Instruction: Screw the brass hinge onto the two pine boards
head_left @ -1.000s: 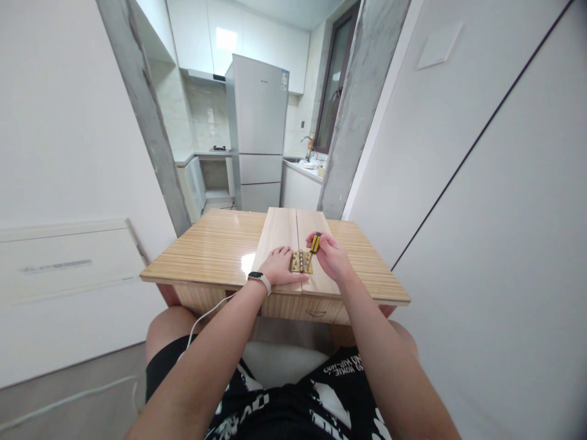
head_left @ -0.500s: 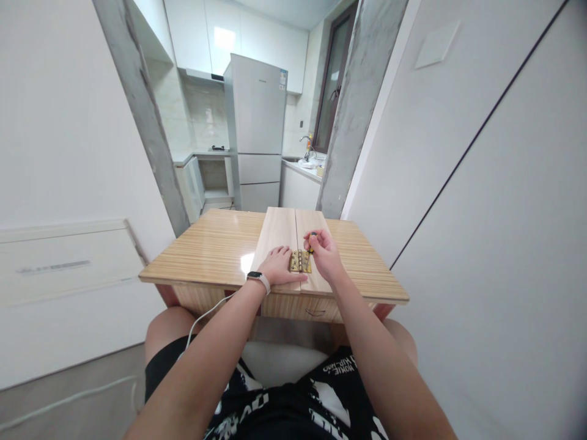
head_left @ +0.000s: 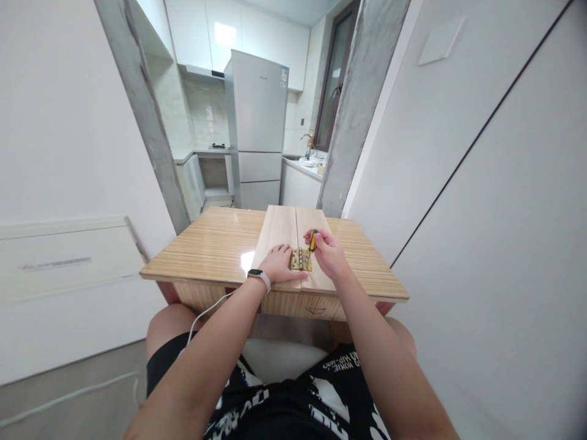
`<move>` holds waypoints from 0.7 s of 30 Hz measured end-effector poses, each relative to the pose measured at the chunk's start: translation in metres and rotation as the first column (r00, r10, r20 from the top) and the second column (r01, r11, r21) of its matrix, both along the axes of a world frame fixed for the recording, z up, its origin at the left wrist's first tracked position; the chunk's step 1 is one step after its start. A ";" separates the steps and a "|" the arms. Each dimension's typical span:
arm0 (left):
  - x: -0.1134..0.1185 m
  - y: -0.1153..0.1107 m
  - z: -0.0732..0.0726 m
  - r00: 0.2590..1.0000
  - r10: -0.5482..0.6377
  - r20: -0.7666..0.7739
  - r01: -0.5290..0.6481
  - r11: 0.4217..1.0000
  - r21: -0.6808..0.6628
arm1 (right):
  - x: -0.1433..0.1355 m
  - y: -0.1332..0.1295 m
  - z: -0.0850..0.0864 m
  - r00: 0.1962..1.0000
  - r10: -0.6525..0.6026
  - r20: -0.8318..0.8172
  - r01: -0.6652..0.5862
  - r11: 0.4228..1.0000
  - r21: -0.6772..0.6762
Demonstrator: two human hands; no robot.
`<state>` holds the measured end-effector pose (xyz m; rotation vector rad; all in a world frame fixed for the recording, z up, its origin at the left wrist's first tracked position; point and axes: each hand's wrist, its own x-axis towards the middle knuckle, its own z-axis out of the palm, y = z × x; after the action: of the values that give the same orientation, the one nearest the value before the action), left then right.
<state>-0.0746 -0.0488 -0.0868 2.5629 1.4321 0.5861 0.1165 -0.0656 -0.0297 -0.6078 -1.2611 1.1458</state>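
Note:
A brass hinge (head_left: 300, 259) lies across the seam between two pale wooden boards (head_left: 280, 227), which sit side by side on the table. My left hand (head_left: 277, 265) rests flat with its fingers stretched out on the left board, beside the hinge; its thumb reaches over the seam below it. My right hand (head_left: 329, 253) is closed around the yellow and black handle of a screwdriver (head_left: 313, 240). The screwdriver stands tilted, its shaft pointing down at the hinge's right leaf. Whether the tip sits in a screw is too small to tell.
The boards lie on a wood-grain table (head_left: 211, 241) with a drawer handle (head_left: 315, 310) at its front. A white cable (head_left: 206, 315) runs down from the table's front on the left. White panels flank both sides; a refrigerator (head_left: 259, 110) stands beyond.
The fingers of my right hand have opened a little around the screwdriver, so more of its handle shows. My left hand, the hinge and the boards stay in place.

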 end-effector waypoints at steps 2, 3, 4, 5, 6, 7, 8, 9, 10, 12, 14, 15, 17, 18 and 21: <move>0.000 0.000 0.000 1.000 0.003 -0.004 -0.003 1.000 -0.001 | -0.003 -0.001 -0.002 0.999 -0.035 -0.012 0.035 0.999 0.004; 0.000 0.000 0.000 1.000 0.003 -0.003 -0.003 1.000 0.001 | -0.004 -0.002 -0.003 0.999 -0.052 -0.016 0.052 0.999 0.008; 0.000 0.000 -0.001 1.000 0.001 -0.001 -0.001 1.000 0.004 | -0.006 -0.003 -0.004 0.997 -0.069 -0.018 0.069 0.998 0.014; 0.000 0.000 -0.001 1.000 -0.001 0.002 0.001 1.000 0.006 | -0.008 -0.004 -0.004 0.996 -0.083 -0.017 0.084 0.996 0.021; 0.000 0.000 -0.001 1.000 -0.002 0.004 0.002 1.000 0.008 | -0.010 -0.005 -0.004 0.996 -0.093 -0.012 0.093 0.995 0.028; 0.000 0.000 -0.001 1.000 -0.003 0.005 0.003 1.000 0.010 | -0.011 -0.006 -0.003 0.995 -0.095 -0.004 0.095 0.995 0.034; 0.000 0.001 -0.002 1.000 -0.003 0.005 0.003 1.000 0.010 | -0.012 -0.008 -0.001 0.996 -0.088 0.007 0.087 0.995 0.040; 0.000 0.001 -0.002 1.000 -0.003 0.005 0.003 1.000 0.011 | -0.012 -0.009 0.001 0.997 -0.068 0.019 0.067 0.997 0.043; 0.000 0.001 -0.002 1.000 -0.003 0.005 0.003 1.000 0.011 | -0.012 -0.011 0.004 0.999 -0.037 0.028 0.036 0.998 0.043; 0.000 0.001 -0.002 1.000 -0.001 0.004 0.001 1.000 0.011 | -0.009 -0.013 0.009 0.998 0.047 0.038 -0.048 0.998 0.034; 0.000 0.001 -0.003 1.000 0.000 0.000 0.000 1.000 0.012 | -0.004 -0.013 0.014 0.989 0.129 0.065 -0.131 0.991 0.019; 0.000 0.002 -0.003 1.000 0.000 -0.003 0.001 1.000 0.013 | -0.001 -0.013 0.016 0.984 0.153 0.086 -0.155 0.988 0.014; -0.001 0.002 -0.003 1.000 -0.005 -0.004 0.005 1.000 0.013 | 0.003 -0.011 0.017 0.979 0.161 0.124 -0.163 0.987 0.008; -0.001 0.002 -0.003 1.000 -0.008 -0.004 0.008 1.000 0.013 | 0.004 -0.010 0.017 0.980 0.150 0.132 -0.152 0.988 0.005; -0.001 0.002 -0.002 1.000 -0.011 0.002 0.011 1.000 0.008 | 0.004 -0.007 0.013 0.987 0.108 0.119 -0.108 0.994 -0.008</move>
<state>-0.0755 -0.0466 -0.0889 2.5735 1.4167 0.5938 0.1201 -0.0722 -0.0168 -0.6227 -1.4093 1.2151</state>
